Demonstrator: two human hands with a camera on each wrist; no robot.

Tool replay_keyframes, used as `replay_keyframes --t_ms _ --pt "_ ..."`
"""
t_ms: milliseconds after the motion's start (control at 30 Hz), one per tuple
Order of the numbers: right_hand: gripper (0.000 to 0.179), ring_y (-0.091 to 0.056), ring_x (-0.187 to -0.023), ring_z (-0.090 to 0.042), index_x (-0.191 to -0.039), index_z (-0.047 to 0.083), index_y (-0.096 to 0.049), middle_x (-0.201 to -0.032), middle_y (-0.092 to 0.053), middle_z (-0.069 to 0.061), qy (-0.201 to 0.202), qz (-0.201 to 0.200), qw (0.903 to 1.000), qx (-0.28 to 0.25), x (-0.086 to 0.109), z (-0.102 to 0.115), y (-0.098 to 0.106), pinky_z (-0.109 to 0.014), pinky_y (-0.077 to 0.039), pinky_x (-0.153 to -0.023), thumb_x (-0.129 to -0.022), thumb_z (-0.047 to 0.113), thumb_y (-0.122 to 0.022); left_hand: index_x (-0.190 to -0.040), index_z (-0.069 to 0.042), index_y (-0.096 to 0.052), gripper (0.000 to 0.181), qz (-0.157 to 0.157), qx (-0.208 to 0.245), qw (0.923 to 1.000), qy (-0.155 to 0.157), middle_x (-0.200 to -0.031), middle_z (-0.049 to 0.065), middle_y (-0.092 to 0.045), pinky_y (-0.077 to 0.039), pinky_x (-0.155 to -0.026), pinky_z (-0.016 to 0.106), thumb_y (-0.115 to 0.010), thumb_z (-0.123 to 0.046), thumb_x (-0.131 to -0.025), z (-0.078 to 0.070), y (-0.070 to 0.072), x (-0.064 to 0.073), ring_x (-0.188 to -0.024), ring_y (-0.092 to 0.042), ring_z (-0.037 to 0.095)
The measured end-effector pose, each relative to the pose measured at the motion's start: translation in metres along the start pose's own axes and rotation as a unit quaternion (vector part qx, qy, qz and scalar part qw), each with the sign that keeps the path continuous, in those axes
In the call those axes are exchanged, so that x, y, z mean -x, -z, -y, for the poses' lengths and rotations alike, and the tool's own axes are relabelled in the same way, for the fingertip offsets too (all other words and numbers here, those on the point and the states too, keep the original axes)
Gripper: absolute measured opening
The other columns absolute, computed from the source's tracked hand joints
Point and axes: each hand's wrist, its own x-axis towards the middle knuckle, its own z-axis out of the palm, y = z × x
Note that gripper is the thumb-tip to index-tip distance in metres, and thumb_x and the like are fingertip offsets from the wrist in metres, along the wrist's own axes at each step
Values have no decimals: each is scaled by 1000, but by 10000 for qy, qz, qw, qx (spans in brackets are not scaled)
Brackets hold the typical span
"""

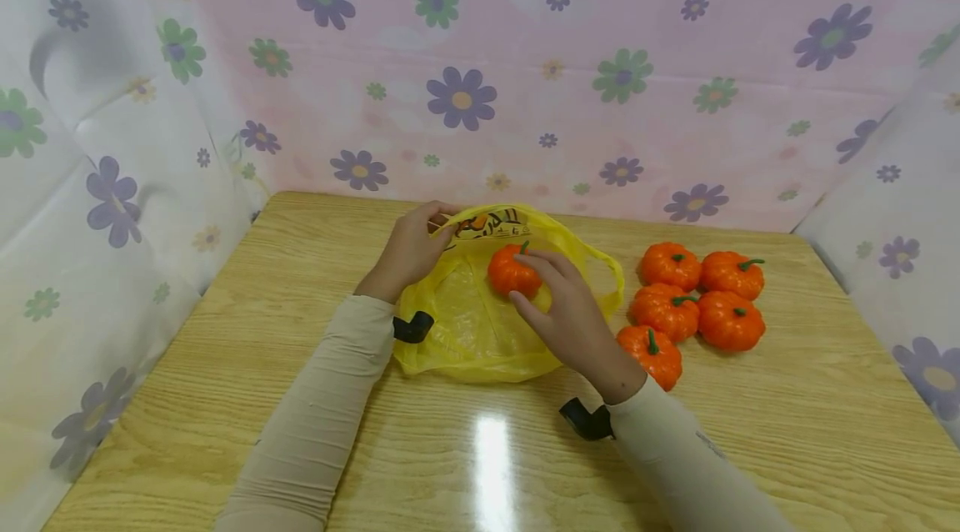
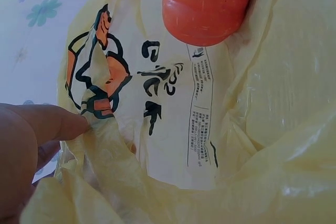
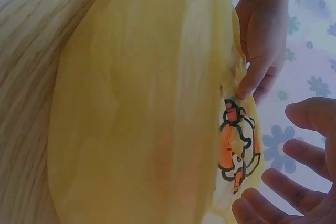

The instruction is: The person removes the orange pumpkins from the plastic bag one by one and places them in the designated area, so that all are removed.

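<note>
A yellow plastic bag (image 1: pixel 457 340) with a printed cartoon and black lettering lies on the table, its mouth spread upward. My left hand (image 1: pixel 408 255) pinches the bag's rim at the far left between thumb and fingers. One orange toy pumpkin (image 1: pixel 506 273) with a green stem shows within the bag's mouth; in the left wrist view, the pumpkin (image 2: pixel 205 9) is near the printed inner wall. Over the right side of the mouth is my right hand (image 1: pixel 570 311), close beside the pumpkin. In the right wrist view, the right hand's fingers (image 3: pixel 302 156) are spread and hold nothing.
Right of the bag, several more orange pumpkins (image 1: pixel 731 321) sit clustered on the wooden table (image 1: pixel 817 415). The nearest pumpkin (image 1: pixel 651 357) is partly behind my right wrist. Flowered cloth (image 1: pixel 525 98) encloses the back and both sides.
</note>
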Motion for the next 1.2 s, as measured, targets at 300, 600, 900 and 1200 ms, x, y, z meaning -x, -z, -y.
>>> replay_keyframes --t_ms 300,600,900,1200 --pt "48 -46 -135 -36 -137 7 -56 -143 -49 -16 -507 165 9986 -18 -11 -4 -10 -53 -41 -111 -95 22 -71 -132 -18 -61 30 52 1 10000 43 -122 9 -64 -54 -94 45 -59 -21 -102 -1 1 1 -117 -60 30" --pt "48 -45 -135 -37 -137 5 -56 -144 -47 -17 -951 296 9950 87 -17 -12 -17 -53 -41 -111 -94 21 -71 -132 -18 -61 30 33 47 10000 -9 -118 9 -66 -56 -90 43 -60 -20 -102 -2 1 0 -114 -61 30" --pt "54 -41 -140 -42 -142 6 -53 -153 -39 -22 -1107 552 9918 307 -22 -19 -22 -56 -37 -113 -93 23 -72 -132 -17 -61 30 29 6 10000 12 -119 10 -66 -55 -92 43 -60 -18 -102 -1 0 1 -116 -61 30" --pt "59 -38 -142 -47 -145 7 -51 -159 -30 -27 -1115 924 9885 427 -24 -23 -26 -57 -38 -112 -93 23 -73 -131 -17 -62 29 15 -4 10000 -2 -119 10 -66 -55 -92 43 -60 -18 -102 -1 0 0 -115 -61 31"
